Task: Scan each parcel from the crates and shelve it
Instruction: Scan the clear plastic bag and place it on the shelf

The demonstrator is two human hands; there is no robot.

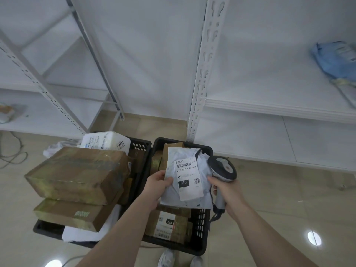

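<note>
The left hand (158,183) pinches a soft, crinkled grey mailer (185,176) above the right black crate (200,241), its fingers hidden underneath. The right hand (224,189) grips the scanner (223,170); the cable is cut off below.

My left hand (157,185) pinches a pale soft parcel (185,176) by its left edge, label up, above the right crate (200,224). My right hand (227,191) grips the scanner (223,169) just beside the parcel's right edge. Brown boxes (77,174) pile high in the left crate (140,145). White shelves (279,108) stand behind, a blue bag (335,58) on one.
</note>
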